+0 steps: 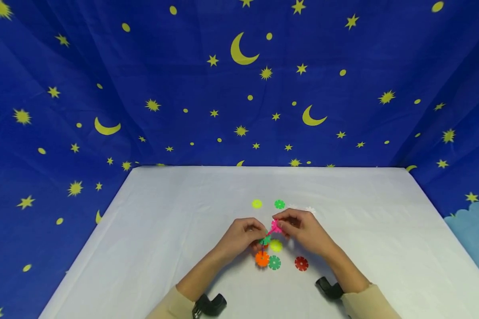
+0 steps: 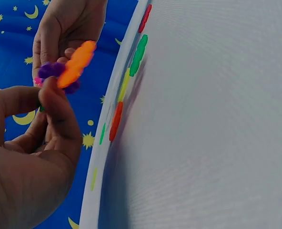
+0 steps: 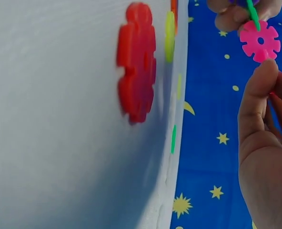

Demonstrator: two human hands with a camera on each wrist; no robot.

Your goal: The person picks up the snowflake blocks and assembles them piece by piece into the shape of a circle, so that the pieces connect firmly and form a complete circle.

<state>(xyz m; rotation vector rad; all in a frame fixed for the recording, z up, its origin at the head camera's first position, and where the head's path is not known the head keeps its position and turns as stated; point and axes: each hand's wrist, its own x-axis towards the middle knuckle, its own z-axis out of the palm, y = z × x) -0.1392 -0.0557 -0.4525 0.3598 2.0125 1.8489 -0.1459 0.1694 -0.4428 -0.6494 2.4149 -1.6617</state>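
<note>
Above the white table, both hands hold a small chain of notched plastic discs. My left hand (image 1: 239, 237) pinches it at a green disc (image 1: 265, 240) between thumb and fingers. An orange disc (image 1: 262, 258) and a purple disc (image 2: 50, 70) hang joined at the near end. My right hand (image 1: 307, 230) pinches a pink disc (image 1: 276, 226) at the far end. In the right wrist view, a pink disc (image 3: 249, 40) faces the camera and meets the green one, its lower edge at the right thumb. A bit of reddish pink shows between the right fingers; most of it is hidden.
Loose discs lie around the hands: yellow (image 1: 257, 204) and green (image 1: 279, 204) behind, yellow (image 1: 276, 245) and green (image 1: 274, 262) below, red (image 1: 301, 263) at right. A whitish disc (image 1: 309, 209) lies behind the right hand. A blue star-patterned curtain (image 1: 199, 88) surrounds the table (image 1: 163, 212).
</note>
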